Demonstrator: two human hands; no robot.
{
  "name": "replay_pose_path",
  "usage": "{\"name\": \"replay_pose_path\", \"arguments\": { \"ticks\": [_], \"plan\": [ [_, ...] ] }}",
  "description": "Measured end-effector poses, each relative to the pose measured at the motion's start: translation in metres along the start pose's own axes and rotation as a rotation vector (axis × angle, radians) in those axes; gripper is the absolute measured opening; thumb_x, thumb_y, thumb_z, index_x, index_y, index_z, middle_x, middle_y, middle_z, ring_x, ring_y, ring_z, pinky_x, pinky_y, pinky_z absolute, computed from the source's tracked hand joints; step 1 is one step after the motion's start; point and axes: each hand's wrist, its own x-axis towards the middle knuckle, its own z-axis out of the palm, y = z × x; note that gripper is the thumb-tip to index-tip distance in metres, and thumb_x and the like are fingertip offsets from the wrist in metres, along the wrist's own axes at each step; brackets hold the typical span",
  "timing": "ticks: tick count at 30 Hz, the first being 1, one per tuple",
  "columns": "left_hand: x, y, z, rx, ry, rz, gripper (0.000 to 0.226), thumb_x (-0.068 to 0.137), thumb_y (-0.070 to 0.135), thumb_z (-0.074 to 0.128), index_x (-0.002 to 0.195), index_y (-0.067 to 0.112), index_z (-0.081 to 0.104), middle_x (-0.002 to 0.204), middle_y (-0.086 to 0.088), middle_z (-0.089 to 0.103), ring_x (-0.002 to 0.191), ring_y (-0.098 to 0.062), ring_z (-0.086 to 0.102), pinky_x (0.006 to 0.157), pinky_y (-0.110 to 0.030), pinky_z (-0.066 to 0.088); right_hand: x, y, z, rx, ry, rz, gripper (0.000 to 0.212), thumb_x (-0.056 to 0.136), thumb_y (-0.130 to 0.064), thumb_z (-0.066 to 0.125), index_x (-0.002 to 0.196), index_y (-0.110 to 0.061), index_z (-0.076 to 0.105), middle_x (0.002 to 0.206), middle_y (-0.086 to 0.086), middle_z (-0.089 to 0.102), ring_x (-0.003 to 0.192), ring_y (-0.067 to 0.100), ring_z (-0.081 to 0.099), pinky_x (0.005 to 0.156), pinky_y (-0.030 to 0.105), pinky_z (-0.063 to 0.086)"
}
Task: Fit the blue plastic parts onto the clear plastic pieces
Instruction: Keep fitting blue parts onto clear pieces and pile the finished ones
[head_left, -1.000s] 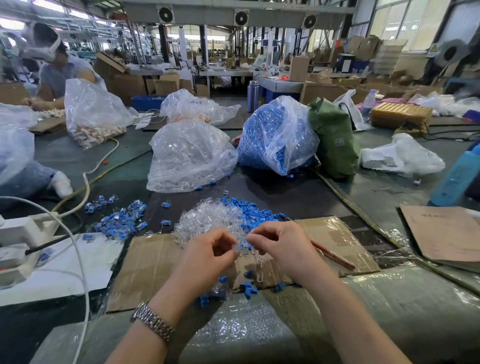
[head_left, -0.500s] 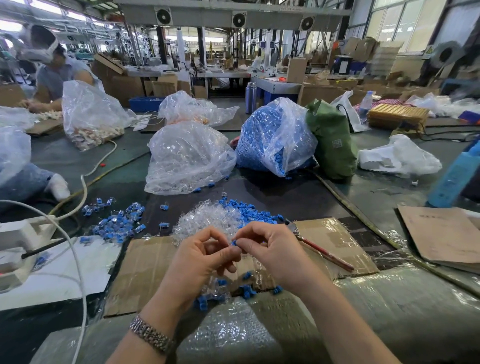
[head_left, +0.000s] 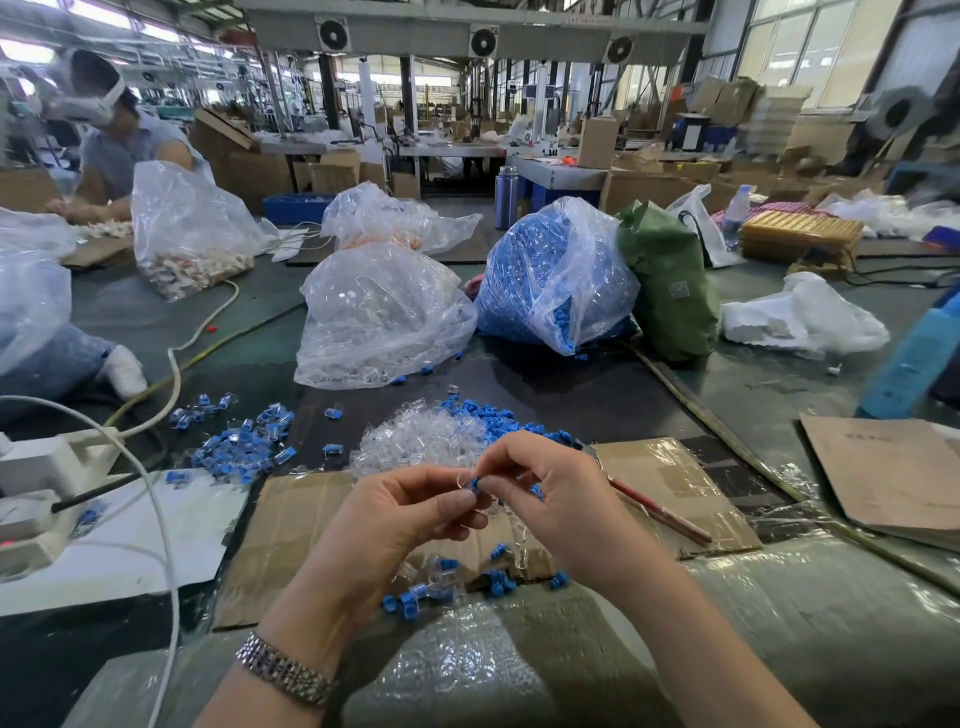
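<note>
Both hands have drawn closer together and lifted a little since a moment ago, so the fingertips now meet over the cardboard sheet (head_left: 311, 519) instead of working apart.

Starting at the far left of the table, a scatter of finished pieces (head_left: 244, 444), clear with blue fitted in, lies on the dark mat beside a white cable (head_left: 171, 364). That heap looks like the work done so far, and it is small. Next comes the loose pile of clear pieces (head_left: 415, 441), with a spill of blue parts (head_left: 498, 415) touching its right side. Behind them a bag of clear pieces (head_left: 379, 317) and a bag of blue parts (head_left: 550, 275) bulge full, so by my reckoning most of the job is left.

Nearer the person, the left hand (head_left: 400, 519), a metal watch on its wrist, pinches a clear piece (head_left: 461, 479) between thumb and forefinger. The right hand (head_left: 550, 499) is closed on a blue part (head_left: 474, 484), pressing it against that clear piece, right where the two hands touch. It seems mid-fit; whether it has seated I cannot tell.

Under the hands a few more blue parts and clear pieces lie loose on the cardboard. A red pencil (head_left: 660, 514) rests on the sheet just right of the right hand.
</note>
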Motion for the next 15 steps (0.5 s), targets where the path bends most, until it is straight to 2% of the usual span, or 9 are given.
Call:
{"name": "replay_pose_path", "arguments": {
  "ticks": [3,6,11,15],
  "plan": [
    [-0.0013,-0.0014,-0.0005,-0.014,-0.003,0.012,0.046,0.07,0.036,0.091,0.107,0.012,0.079,0.104,-0.02,0.076,0.094,-0.03,0.075,0.08,-0.028,0.058,-0.0001,0.0003,0.0007,-0.012,0.006,-0.033,0.017,0.094,-0.015,0.07,0.091,-0.032,0.066,0.088,-0.016,0.067,0.089,0.008,0.065,0.078,0.02,0.052],
    [-0.0032,-0.0027,-0.0018,0.035,0.009,0.035,0.032,0.078,0.03,0.086,0.106,0.015,0.08,0.103,-0.019,0.077,0.095,-0.03,0.075,0.08,-0.028,0.059,-0.0002,0.0003,0.0018,-0.048,-0.012,-0.047,0.016,0.095,-0.016,0.068,0.092,-0.031,0.065,0.088,-0.015,0.065,0.088,0.008,0.064,0.076,0.022,0.052],
    [-0.0034,-0.0061,-0.0026,0.058,0.041,0.048,0.03,0.075,0.028,0.083,0.102,0.016,0.08,0.102,-0.017,0.077,0.096,-0.032,0.075,0.081,-0.029,0.06,-0.0001,-0.0023,0.0042,-0.103,-0.009,-0.07,0.012,0.095,-0.013,0.067,0.092,-0.024,0.066,0.088,-0.014,0.061,0.087,0.007,0.06,0.077,0.023,0.05],
    [-0.0026,-0.0076,-0.0041,0.042,0.049,0.039,0.029,0.077,0.025,0.082,0.104,0.015,0.08,0.105,-0.018,0.077,0.098,-0.033,0.074,0.082,-0.03,0.06,-0.0003,-0.0045,0.0008,-0.035,-0.065,0.004,0.012,0.095,-0.021,0.068,0.097,-0.033,0.064,0.088,-0.014,0.066,0.088,0.005,0.063,0.079,0.019,0.051]
  ]
}}
